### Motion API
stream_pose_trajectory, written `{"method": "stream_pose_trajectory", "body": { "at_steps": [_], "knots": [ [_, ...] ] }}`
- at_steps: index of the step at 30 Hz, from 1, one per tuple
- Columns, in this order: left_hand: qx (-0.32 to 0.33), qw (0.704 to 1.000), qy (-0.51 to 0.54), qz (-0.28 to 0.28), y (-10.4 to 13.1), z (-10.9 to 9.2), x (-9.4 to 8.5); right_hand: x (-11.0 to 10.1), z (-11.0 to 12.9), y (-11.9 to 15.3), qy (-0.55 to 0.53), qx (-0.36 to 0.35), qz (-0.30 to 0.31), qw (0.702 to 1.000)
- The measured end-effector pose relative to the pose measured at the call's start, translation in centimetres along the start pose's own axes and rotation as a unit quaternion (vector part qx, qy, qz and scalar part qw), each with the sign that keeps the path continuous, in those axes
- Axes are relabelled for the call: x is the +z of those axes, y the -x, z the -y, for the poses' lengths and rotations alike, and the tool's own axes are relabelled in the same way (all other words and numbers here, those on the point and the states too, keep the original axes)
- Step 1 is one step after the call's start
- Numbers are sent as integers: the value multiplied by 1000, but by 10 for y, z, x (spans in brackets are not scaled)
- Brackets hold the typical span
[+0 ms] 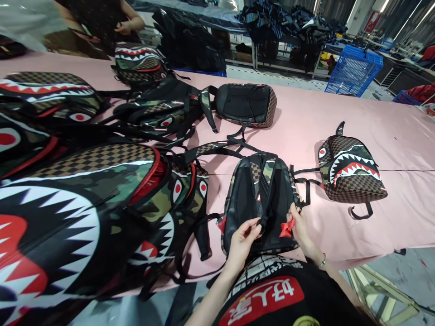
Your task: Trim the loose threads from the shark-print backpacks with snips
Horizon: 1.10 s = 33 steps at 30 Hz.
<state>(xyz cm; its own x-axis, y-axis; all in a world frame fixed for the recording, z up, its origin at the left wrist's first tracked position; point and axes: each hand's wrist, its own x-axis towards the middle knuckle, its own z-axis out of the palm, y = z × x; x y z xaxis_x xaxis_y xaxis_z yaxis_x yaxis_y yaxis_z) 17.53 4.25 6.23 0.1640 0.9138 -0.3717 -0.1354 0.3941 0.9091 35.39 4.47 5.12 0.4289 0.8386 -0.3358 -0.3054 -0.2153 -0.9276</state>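
A black-backed backpack [282, 199] with camouflage and checkered parts lies on the pink-covered table, its straps side up, directly before me. My left hand [247, 233] pinches the end of a black shoulder strap [267, 203] over the backpack's lower middle. At the lower right edge of the same bag, my right hand [296, 222] has its fingers closed by the side, beside a red piece [287, 228]; what they grip is too small to make out. Another red bit [221, 225] shows at the bag's left side.
Shark-mouth backpacks [78, 217] pile up on the left. One small shark backpack [353, 170] lies to the right, another bag [243, 104] face down farther back. Across the pink table [299, 122] stands a person [102, 22]. A blue crate [355, 70] is beyond the table.
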Motion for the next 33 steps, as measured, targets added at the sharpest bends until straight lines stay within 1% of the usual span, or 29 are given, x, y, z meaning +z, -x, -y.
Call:
{"method": "stream_pose_trajectory", "body": {
  "at_steps": [2, 4, 5, 7, 9, 11, 12, 14, 17, 18, 20, 22, 24, 26, 28, 30, 33],
  "knots": [
    [62, 992, -110, -16, -1, 2, -3, -7, 5, -4, 45, 10, 7, 999],
    [131, 967, -219, -23, -1, 2, -4, -7, 7, -9, 103, -6, 40, 994],
    [163, 950, -266, -18, -1, 2, -4, -3, 5, -11, 114, -9, 60, 992],
    [209, 916, -342, 6, 0, 1, -3, 9, -2, -18, 98, 5, 94, 991],
    [235, 885, -401, 24, 2, 1, -3, 24, -12, -25, 63, 25, 102, 992],
    [247, 861, -444, 20, 3, 2, -4, 37, -24, -31, 43, 36, 97, 994],
    [252, 854, -455, 12, 3, 2, -6, 42, -29, -33, 40, 40, 95, 994],
    [262, 856, -446, -3, 3, 1, -9, 46, -36, -35, 37, 48, 96, 994],
    [265, 885, -383, -7, -2, -3, -14, 45, -43, -35, 42, 48, 99, 993],
    [251, 898, -361, -6, -6, -4, -14, 43, -44, -34, 44, 45, 99, 993],
    [200, 924, -326, -5, -19, -5, -14, 42, -46, -34, 48, 40, 98, 993],
    [147, 940, -308, -16, -38, -3, -13, 42, -49, -34, 53, 38, 95, 993],
    [121, 943, -308, -34, -60, -1, -11, 45, -53, -35, 57, 35, 92, 994],
    [112, 939, -321, -54, -82, 0, -8, 47, -57, -36, 63, 30, 88, 994],
    [104, 933, -338, -71, -99, 0, -4, 49, -60, -36, 70, 23, 85, 994],
    [103, 927, -352, -80, -109, -1, 0, 48, -64, -37, 76, 17, 81, 994],
    [115, 927, -348, -74, -112, -1, 3, 45, -68, -37, 85, 12, 76, 993]
  ]
}}
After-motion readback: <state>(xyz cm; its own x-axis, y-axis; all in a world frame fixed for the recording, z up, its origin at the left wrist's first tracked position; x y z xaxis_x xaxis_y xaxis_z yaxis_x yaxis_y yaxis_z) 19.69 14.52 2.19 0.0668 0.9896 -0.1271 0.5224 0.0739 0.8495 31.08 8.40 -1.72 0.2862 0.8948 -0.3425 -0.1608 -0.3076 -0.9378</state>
